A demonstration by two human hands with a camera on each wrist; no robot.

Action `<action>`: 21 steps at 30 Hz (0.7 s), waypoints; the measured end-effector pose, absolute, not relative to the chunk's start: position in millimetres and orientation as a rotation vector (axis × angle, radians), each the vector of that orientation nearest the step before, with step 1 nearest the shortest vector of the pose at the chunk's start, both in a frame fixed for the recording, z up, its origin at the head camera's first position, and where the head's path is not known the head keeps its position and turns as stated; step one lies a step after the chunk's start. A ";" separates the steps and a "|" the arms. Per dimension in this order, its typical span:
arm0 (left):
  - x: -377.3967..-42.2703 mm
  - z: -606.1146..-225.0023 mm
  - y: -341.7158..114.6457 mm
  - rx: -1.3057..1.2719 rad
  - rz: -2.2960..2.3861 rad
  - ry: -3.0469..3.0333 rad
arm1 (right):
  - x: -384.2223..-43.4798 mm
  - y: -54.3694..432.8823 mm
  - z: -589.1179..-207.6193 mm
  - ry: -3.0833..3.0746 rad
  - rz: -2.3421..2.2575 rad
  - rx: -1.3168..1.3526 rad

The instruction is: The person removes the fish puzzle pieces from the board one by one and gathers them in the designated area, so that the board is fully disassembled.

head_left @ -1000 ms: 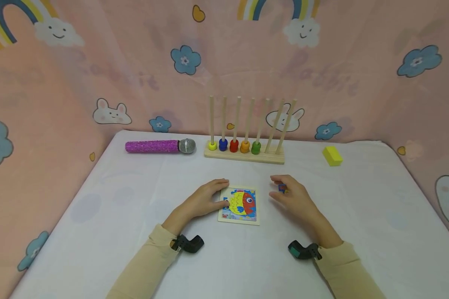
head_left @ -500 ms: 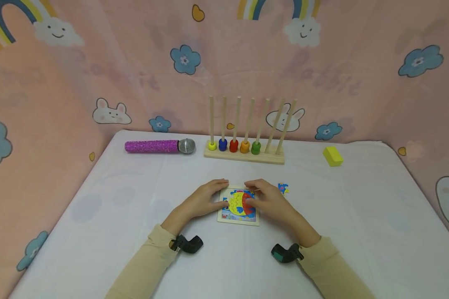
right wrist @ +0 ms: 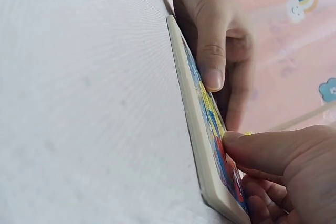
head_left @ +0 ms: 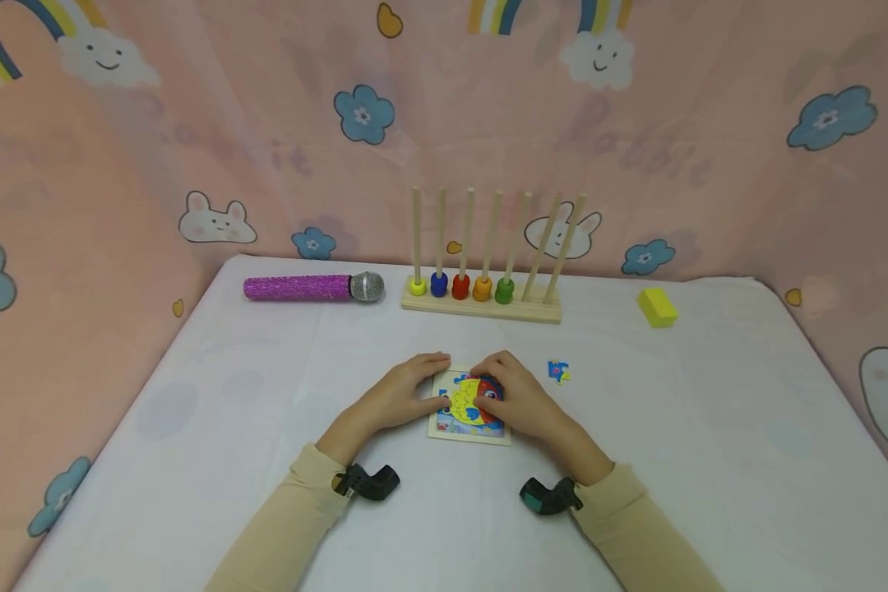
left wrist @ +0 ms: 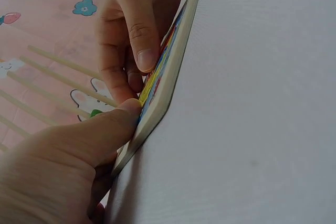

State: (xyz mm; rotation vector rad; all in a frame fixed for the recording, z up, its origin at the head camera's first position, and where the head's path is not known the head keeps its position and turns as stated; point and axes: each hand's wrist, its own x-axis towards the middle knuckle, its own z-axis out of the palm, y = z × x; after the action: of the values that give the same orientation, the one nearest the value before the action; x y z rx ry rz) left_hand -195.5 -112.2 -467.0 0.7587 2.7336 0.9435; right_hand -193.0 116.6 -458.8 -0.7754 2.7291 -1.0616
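Observation:
A square wooden fish puzzle (head_left: 459, 427) lies on the white table in front of the person. Its picture is a yellow fish with a red head on blue. My left hand (head_left: 390, 401) holds the puzzle's left side, its thumb on the face and its fingers toward the far edge. My right hand (head_left: 527, 400) reaches over the puzzle's right half. The right thumb (right wrist: 257, 148) touches the picture beside the fish's red head, and the fingers bend over the upper right part. Whether they pinch a piece is hidden. A loose blue puzzle piece (head_left: 558, 371) lies right of the puzzle.
Behind the puzzle stands a wooden peg rack (head_left: 481, 308) with coloured beads low on several pegs. A purple glitter microphone (head_left: 299, 288) lies at the back left. At the back right sits a yellow block (head_left: 658, 307). A pink printed cloth (head_left: 266, 123) hangs behind the table.
My right hand has moved left from around the loose blue piece onto the puzzle, leaving that piece on the table. The left hand keeps its place on the puzzle's left side.

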 end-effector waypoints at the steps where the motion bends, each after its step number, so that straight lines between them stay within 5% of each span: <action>1: -195.5 -467.1 -112.2 0.756 0.941 2.733 | -193.0 116.5 -459.2 2.731 -1.059 -0.776; 21: -195.2 -465.6 -112.6 0.794 0.958 2.728 | -193.5 110.9 -449.5 2.627 -1.088 -0.664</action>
State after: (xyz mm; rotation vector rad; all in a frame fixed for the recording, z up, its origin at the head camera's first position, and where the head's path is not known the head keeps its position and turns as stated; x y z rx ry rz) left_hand -195.2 -112.6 -465.6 0.7941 2.7281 0.9581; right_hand -193.5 110.9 -449.5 -0.6644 2.6273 -1.0884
